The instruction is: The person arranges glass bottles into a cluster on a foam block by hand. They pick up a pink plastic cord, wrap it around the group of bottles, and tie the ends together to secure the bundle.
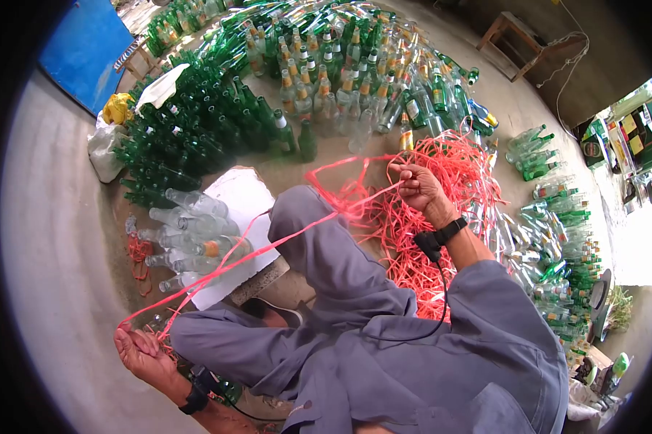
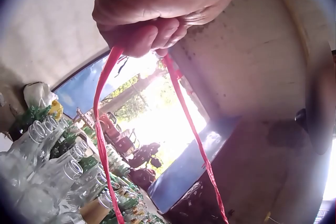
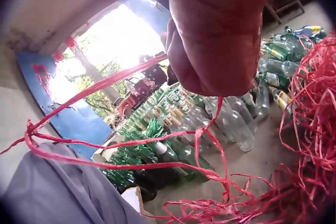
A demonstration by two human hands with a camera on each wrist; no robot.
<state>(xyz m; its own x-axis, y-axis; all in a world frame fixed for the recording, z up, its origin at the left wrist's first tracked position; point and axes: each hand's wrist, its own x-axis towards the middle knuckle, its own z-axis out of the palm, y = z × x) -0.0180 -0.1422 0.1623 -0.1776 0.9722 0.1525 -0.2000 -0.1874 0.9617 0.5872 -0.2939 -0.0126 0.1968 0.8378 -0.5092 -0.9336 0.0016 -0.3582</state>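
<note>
A length of red plastic twine (image 1: 297,233) stretches across the seated person's lap between both hands. The left hand (image 1: 144,354), low at the left, grips one end with curled fingers; in the left wrist view two red strands (image 2: 101,124) hang from its fist. At the other end, the right hand (image 1: 418,189) pinches the twine, raised over a big tangled heap of the same red twine (image 1: 449,181). In the right wrist view the strand (image 3: 105,83) leaves the right hand (image 3: 215,40) toward a knot-like crossing, and loose loops run down into the heap.
Clear glass bottles (image 1: 203,235) lie on a white board (image 1: 235,189) by the left knee. Green bottles (image 1: 188,137) stand crowded behind, with labelled clear bottles (image 1: 326,90) further back. More bottles (image 1: 557,246) line the right side. A wooden stool (image 1: 513,45) stands at the back wall.
</note>
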